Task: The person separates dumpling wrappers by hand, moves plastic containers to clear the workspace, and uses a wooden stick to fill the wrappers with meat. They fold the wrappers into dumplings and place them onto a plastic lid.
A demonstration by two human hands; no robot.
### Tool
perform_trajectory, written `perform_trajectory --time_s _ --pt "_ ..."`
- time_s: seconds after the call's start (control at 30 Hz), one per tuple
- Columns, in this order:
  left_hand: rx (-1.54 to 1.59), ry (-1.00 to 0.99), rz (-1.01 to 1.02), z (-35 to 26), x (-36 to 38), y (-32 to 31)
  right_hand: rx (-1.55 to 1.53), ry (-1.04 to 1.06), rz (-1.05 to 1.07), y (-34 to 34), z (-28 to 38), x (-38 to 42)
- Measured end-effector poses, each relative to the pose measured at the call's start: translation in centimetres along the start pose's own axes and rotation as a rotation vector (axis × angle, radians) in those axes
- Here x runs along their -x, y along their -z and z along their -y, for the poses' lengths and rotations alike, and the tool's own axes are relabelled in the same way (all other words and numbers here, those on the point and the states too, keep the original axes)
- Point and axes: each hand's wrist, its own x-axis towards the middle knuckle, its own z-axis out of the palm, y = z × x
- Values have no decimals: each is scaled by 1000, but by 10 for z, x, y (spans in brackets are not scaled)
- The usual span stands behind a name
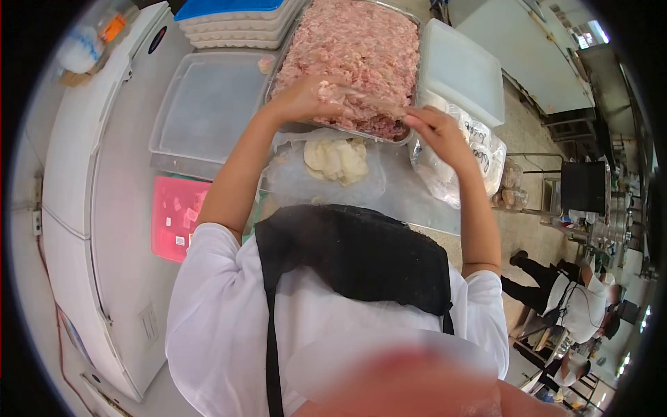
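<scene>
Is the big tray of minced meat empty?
No, the tray is heaped with pink minced meat, and the left hand and right hand are pulling a piece from its near edge.

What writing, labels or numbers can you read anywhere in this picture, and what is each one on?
None can be read outright.
Dark handwritten marks on the plastic bags beside the right hand: too blurred.
Round logo on the white freezer: too small.
Sticker low on the freezer front: too small.
White bits on the pink lid: no legible text.
</scene>
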Motion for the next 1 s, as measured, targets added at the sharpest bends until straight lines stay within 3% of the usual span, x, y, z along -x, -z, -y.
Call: perform_trajectory --time_s 0.03,0.13,0.27,0.37,0.5,0.6,0.77,0.93,0.97,1.0 --pt "41 -9 22 -9 0 -1 47 89 -12 -16 -3 1" --pt "-48 92 -9 -16 -2 -3 -2 83 8 -23 -8 -6" --pt "71 163 -134 29 2 6 384 21 -57 -15 -1 -2" --pt "1 199 -249 18 14 12 564 110 64 -50 -43 4" --pt "-52 160 -312 17 27 12 757 23 256 -10 -45 -5" --pt "-55 203 -282 32 29 10 748 -76 344 9 -43 -14" --pt "123 331 -157 25 32 4 799 -16 368 -27 -32 -9" --pt "61 274 -103 18 22 -12 141 -300 188 1 -34 10" --pt "27 107 -123 16 16 -16 18 -368 135 4 -28 14" --pt "-7 -61 -141 11 8 -19 -51 -289 98 4 -26 14"
